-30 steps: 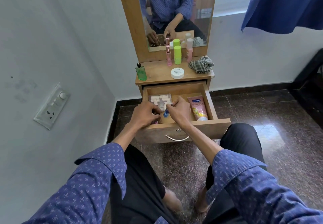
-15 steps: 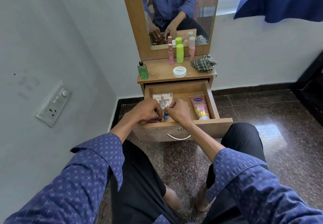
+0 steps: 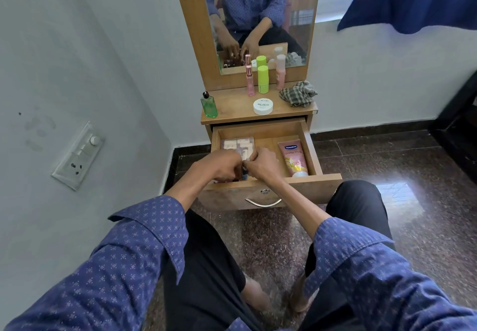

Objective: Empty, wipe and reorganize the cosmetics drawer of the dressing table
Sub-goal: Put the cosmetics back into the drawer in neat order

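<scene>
I look down from the head camera at a small wooden dressing table (image 3: pixel 232 103) set against a pale wall, its drawer (image 3: pixel 268 188) pulled out toward me. Both hands reach into the front left part of the drawer and meet there, knuckles nearly touching. The left hand (image 3: pixel 222 164) has its fingers curled down into the drawer; the right hand (image 3: pixel 263 164) is curled the same way just beside it. Some small dark items sit under the fingers, but I cannot tell what either hand grips, or whether it grips anything.

Behind the hands, in the drawer's back left, lies a clear case of pale cosmetics (image 3: pixel 237 145). On the drawer's right side a pink lotion tube (image 3: pixel 293 159) lies flat with its cap toward me, well apart from the hands.

On the tabletop stand a green glass bottle (image 3: pixel 209 105) at the left edge, a white round jar (image 3: pixel 263 106) near the middle, and at the back a slim pink bottle (image 3: pixel 249 80), a lime green bottle (image 3: pixel 263 79) and a pale pink bottle (image 3: pixel 280 72). A crumpled checked cloth (image 3: pixel 298 93) rests at the right. The mirror (image 3: pixel 260 16) above reflects the hands.
</scene>
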A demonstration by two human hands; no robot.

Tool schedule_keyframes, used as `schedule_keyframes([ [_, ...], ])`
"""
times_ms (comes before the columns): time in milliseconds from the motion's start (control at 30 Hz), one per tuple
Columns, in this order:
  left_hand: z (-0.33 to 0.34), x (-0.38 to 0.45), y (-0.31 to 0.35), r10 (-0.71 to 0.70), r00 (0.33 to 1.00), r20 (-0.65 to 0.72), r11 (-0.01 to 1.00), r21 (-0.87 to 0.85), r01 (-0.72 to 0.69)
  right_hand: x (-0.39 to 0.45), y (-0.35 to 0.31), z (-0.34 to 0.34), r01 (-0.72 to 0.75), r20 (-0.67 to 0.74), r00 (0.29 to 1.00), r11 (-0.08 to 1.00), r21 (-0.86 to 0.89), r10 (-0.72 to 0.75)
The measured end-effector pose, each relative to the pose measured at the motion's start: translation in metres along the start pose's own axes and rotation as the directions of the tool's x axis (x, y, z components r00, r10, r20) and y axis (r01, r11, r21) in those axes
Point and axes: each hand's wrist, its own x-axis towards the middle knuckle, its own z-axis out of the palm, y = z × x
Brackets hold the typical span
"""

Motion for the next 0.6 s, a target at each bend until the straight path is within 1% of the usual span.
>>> schedule_keyframes([
  [67,0.004,-0.001,-0.006,-0.005,0.999,-0.045,1.000,-0.017,0.005,0.008,0.001,0.003,-0.043,0.096,0.994,0.998,-0.044,0.047],
  [133,0.006,-0.002,-0.013,-0.010,0.994,-0.107,0.997,-0.076,0.002,0.015,0.002,0.006,-0.075,0.188,0.978,0.995,-0.065,0.086],
  [233,0.012,-0.007,-0.021,-0.055,0.978,-0.202,0.976,-0.218,0.010,0.021,0.000,0.009,-0.087,0.264,0.958,0.990,-0.108,0.113],
  [367,0.027,-0.016,-0.026,-0.157,0.937,-0.313,0.929,-0.368,0.032,0.028,0.001,0.015,-0.100,0.337,0.933,0.991,-0.086,0.124],
  [433,0.032,-0.018,-0.025,-0.185,0.927,-0.326,0.913,-0.407,0.039,0.033,0.004,0.018,-0.105,0.363,0.924,0.992,-0.070,0.123],
  [533,0.033,-0.019,-0.023,-0.178,0.933,-0.313,0.911,-0.412,0.035,0.048,0.016,0.027,-0.078,0.386,0.918,0.996,-0.054,0.093],
  [600,0.030,-0.019,-0.020,-0.174,0.936,-0.306,0.911,-0.410,0.035,0.051,0.021,0.028,-0.119,0.382,0.916,0.992,-0.030,0.121],
])
